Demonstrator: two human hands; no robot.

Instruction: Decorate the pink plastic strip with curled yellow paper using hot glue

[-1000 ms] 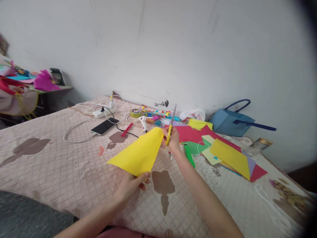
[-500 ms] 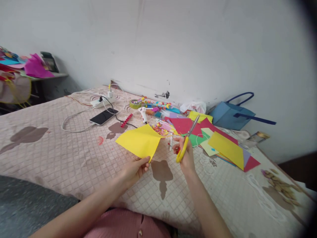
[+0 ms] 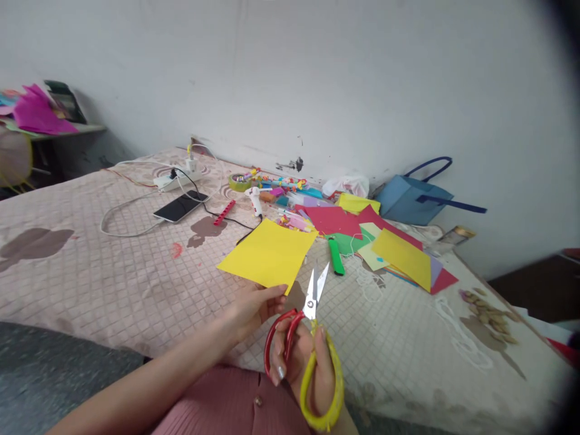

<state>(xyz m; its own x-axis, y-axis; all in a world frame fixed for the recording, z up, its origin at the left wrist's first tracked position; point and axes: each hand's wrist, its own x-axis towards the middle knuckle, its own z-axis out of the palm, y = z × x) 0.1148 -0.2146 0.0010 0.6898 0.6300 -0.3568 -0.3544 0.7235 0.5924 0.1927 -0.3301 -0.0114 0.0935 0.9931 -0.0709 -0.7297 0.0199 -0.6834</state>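
Note:
Between the thumb and fingers of my left hand [image 3: 260, 305] is the near right corner of a yellow sheet of paper [image 3: 272, 251], lifted over the table. My right hand [image 3: 308, 356] is closed on a pair of scissors [image 3: 310, 305] with one red and one yellow handle. Their blades are parted and point up and away, just right of the sheet's near corner without touching it. Beyond the blades a green utility knife [image 3: 336, 256] lies on the cloth.
A phone [image 3: 180, 206] on a cable, a power strip [image 3: 176, 179] and a white glue gun [image 3: 254, 200] lie left of centre. Coloured sheets [image 3: 403, 257], white string [image 3: 369, 281] and a blue bag [image 3: 413, 199] are to the right. Dried brownish pieces [image 3: 487, 317] lie far right.
My right hand has drawn the scissors back toward my body, and their blades have opened. The yellow sheet has flattened out. The green knife has come into view.

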